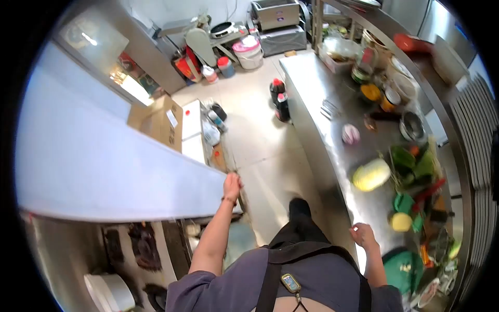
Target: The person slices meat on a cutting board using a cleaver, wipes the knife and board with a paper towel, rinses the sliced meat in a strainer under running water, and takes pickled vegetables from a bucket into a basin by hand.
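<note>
My left hand (232, 186) is closed at the right edge of a large white door (119, 161). A dark band circles that wrist. My right hand (363, 235) is curled beside the near part of the steel counter (338, 138), with a tiny white spot at its fingers that I cannot make out. Nearest to it on the counter are a yellow round item (401, 222) and a green bag (403, 268). Farther up lie a pale yellow cabbage (371, 174), a purple-white onion (351, 133) and green leafy vegetables (413, 164).
Two dark bottles (281, 104) stand on the floor against the counter. A cardboard box (158, 122) is beyond the door. A pink-lidded bucket (249, 53) stands at the back. Jars and bowls (412, 126) line the counter; a metal shelf edge (442, 109) runs above it.
</note>
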`<state>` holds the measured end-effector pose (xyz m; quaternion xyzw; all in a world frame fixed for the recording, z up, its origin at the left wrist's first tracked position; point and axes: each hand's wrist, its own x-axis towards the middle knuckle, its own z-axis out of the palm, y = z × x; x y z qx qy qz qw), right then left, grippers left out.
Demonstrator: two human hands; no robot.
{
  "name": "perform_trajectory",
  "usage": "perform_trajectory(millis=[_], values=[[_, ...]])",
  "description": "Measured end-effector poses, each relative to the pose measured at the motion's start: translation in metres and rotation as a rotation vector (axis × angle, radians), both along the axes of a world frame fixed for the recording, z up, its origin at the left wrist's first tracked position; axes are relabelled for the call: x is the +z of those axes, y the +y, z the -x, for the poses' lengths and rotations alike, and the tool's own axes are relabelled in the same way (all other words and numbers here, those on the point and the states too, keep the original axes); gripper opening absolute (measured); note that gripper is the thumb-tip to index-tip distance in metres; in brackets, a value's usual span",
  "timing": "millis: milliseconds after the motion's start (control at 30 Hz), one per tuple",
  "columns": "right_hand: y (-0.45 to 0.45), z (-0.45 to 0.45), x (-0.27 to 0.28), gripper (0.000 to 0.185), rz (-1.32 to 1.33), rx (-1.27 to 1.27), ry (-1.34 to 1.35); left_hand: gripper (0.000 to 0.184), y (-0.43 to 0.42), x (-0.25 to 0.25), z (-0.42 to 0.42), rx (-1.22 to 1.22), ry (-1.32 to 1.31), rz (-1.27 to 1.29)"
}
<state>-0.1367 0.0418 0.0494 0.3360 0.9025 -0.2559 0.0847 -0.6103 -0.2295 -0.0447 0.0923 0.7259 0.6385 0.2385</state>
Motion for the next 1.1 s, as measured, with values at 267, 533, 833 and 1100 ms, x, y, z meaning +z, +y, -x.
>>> perform_trajectory(millis=[267,533,833,1100], values=[[0.064,0.488,0.086,0.022,0.270,0.468,0.275,0.030,-0.086,0.030,0.096,0.344,0.162,0.765],[0.143,0.725,0.034,0.026,0.236,0.515,0.086,0.034,0.014,-0.029,0.321,0.399,-0.054,0.748],[0.267,0.837,0.032,0.023,0.394,0.060,-0.108,0.032,0.274,0.032,0.665,-0.034,-0.009,0.267],[0.419,1.083,-0.061,0.020,0.345,0.066,0.057,0.019,0.386,-0.025,0.863,-0.150,-0.099,0.304]])
